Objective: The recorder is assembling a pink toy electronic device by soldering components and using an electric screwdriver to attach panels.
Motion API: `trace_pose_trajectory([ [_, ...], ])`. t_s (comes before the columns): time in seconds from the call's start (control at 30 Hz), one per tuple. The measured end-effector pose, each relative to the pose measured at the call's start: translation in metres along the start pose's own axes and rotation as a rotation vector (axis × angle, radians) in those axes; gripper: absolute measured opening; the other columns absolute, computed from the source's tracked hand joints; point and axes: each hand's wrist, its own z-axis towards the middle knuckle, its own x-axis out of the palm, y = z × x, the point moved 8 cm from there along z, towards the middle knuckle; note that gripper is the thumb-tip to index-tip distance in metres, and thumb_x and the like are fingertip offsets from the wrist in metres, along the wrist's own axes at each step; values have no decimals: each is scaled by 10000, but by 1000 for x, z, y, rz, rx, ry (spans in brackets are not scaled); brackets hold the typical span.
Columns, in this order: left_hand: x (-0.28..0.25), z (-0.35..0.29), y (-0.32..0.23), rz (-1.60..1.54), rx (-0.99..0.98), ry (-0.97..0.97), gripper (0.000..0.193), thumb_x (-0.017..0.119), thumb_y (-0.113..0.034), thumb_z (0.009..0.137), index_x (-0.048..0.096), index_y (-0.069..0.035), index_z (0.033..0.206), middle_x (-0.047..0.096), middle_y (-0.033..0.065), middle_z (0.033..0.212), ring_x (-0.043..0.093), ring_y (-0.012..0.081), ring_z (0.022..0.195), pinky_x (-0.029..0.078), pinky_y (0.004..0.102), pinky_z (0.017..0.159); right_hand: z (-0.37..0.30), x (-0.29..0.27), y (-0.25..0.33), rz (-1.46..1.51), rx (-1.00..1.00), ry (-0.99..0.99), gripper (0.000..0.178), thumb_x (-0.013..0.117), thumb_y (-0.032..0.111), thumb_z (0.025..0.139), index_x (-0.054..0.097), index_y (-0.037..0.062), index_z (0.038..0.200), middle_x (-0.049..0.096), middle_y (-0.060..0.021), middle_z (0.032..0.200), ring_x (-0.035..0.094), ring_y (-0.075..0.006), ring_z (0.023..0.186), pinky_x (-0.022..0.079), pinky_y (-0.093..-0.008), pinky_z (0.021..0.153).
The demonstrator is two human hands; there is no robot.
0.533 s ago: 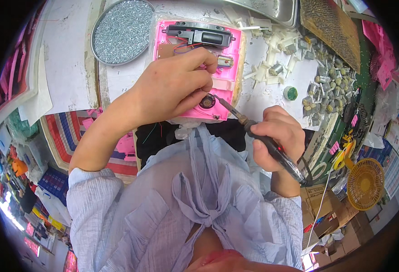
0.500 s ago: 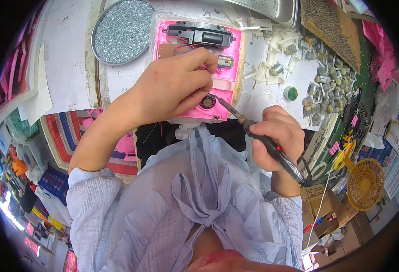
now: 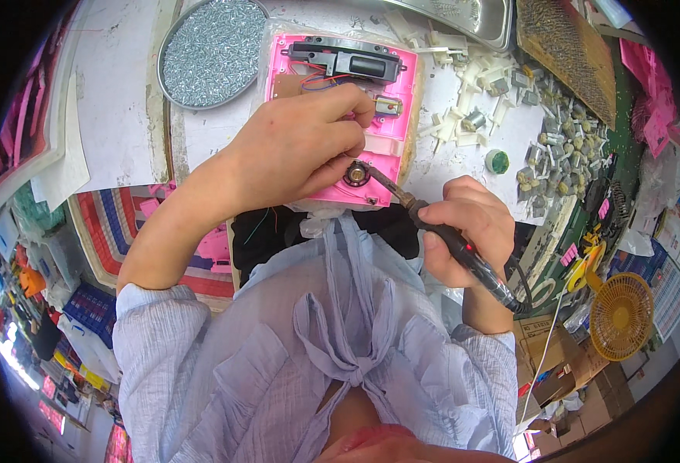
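A pink plastic housing (image 3: 408, 77) lies open on the table in front of me. It holds a black plastic part (image 3: 340, 55), a small metal motor (image 3: 388, 106) and thin red and blue wires (image 3: 314, 79). My left hand (image 3: 297, 143) reaches over it from the left, thumb and fingers bent in a pinch beside a round black speaker (image 3: 357, 174). What they pinch is hidden. My right hand (image 3: 471, 224) is wrapped round the dark handle of a soldering iron (image 3: 460, 251), whose metal tip points at the speaker's upper right edge.
A round metal tray (image 3: 213, 54) of small screws stands at the far left. White plastic pieces (image 3: 456, 116) and small motors (image 3: 560, 147) lie scattered to the right, with a small green round container (image 3: 497, 161). A yellow fan (image 3: 622, 316) stands at the lower right.
My right hand has shifted slightly left with the soldering iron, whose tip stays at the speaker's edge. My left hand keeps its pinch in nearly the same place.
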Motion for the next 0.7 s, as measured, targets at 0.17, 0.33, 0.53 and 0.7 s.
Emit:
trace_pose_trajectory([
  [0.17, 0, 0, 0, 6, 5, 3, 148, 715, -35, 779, 589, -44, 855, 605, 81, 1049, 647, 273, 874, 537, 361, 693, 0, 2, 1, 1, 2, 36, 180, 670, 65, 790, 641, -10, 952, 622, -114, 698, 531, -275, 562, 458, -368, 547],
  [0.33, 0, 0, -1, 5, 3, 9, 139, 711, -30, 783, 590, -46, 849, 607, 81, 1041, 650, 276, 878, 538, 362, 700, 0, 2, 0, -11, 31, 54, 189, 684, 91, 801, 641, -10, 955, 618, -110, 697, 550, -274, 585, 461, -360, 551],
  [0.53, 1, 0, 0, 11, 1, 11, 140, 711, -31, 784, 590, -50, 852, 606, 76, 1038, 649, 275, 875, 538, 364, 696, 3, -4, -1, 30, 68, -2, 244, 715, 40, 725, 667, 1, 961, 665, -104, 730, 554, -262, 531, 462, -356, 532],
  [0.7, 1, 0, 1, 15, 0, 13, 143, 714, -38, 783, 591, -56, 854, 606, 73, 1035, 647, 272, 869, 535, 360, 688, -4, -16, -1, 50, 80, -50, 229, 710, 38, 738, 662, -14, 956, 683, -120, 761, 576, -271, 559, 474, -354, 536],
])
